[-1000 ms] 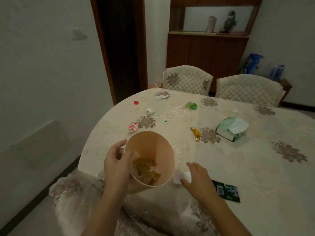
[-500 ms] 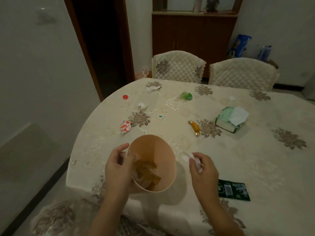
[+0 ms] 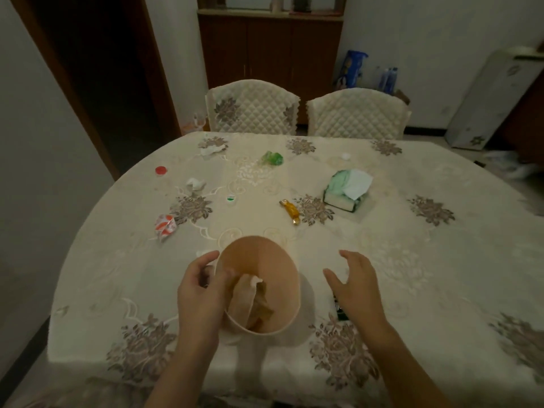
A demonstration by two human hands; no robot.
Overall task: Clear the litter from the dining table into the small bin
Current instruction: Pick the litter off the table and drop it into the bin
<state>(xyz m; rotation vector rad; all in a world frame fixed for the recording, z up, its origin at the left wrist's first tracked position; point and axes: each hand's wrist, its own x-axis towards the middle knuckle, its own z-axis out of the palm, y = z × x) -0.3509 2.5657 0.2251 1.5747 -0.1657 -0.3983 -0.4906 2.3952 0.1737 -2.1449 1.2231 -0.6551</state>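
My left hand (image 3: 200, 293) grips the left rim of a small peach bin (image 3: 265, 260) that stands on the cream tablecloth (image 3: 412, 275). Inside the bin lie brownish wrappers and a white tissue (image 3: 254, 282). My right hand (image 3: 354, 282) hovers open just right of the bin, holding nothing, and partly covers a dark green packet (image 3: 340, 312). Farther off lie a yellow candy wrapper (image 3: 290, 211), a red-and-white wrapper (image 3: 165, 226), a green wrapper (image 3: 273, 158), two crumpled tissues (image 3: 195, 183) (image 3: 212, 149), a red cap (image 3: 161, 170) and a small green-and-white cap (image 3: 230, 198).
A green tissue pack (image 3: 347, 191) sits right of centre, with a small white cap (image 3: 346, 156) behind it. Two quilted chairs (image 3: 253, 107) (image 3: 357, 113) stand at the far edge. A dark doorway is at the back left and a wooden cabinet behind the chairs.
My right hand picked a white tissue off the table, carried it to the bin and let go; the tissue now lies inside. The hand has drawn back to the right, open.
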